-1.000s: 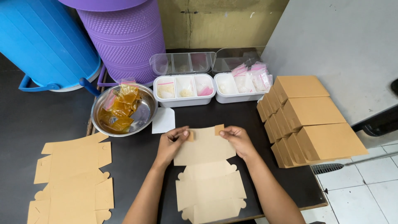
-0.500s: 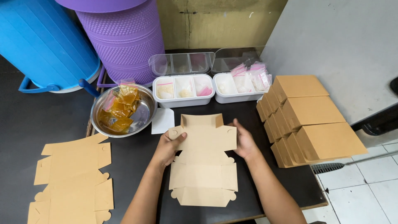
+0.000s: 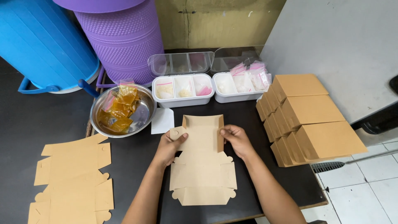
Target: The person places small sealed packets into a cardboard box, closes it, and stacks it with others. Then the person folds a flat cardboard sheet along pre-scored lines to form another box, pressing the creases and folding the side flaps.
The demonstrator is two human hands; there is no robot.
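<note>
I am pinching the side flaps of a flat cardboard box blank (image 3: 202, 166) lying on the black table (image 3: 132, 161): my left hand (image 3: 169, 147) is gripping the left flap, my right hand (image 3: 236, 139) is folding up the right one, beside stacked finished boxes (image 3: 309, 116).

the stack of flat cardboard blanks (image 3: 70, 178) runs off the bottom and left edges, so its count cannot be told. the blue tub (image 3: 43, 43) and the purple basket (image 3: 124, 37) are both cut by the top edge. the left hand (image 3: 168, 149) covers part of the side flap of the kraft box blank (image 3: 203, 164); the right hand (image 3: 237, 141) hides the opposite flap's fold. both forearms leave the frame at the bottom. contents of the small bags in the white trays (image 3: 182, 89) are too small to tell.
</note>
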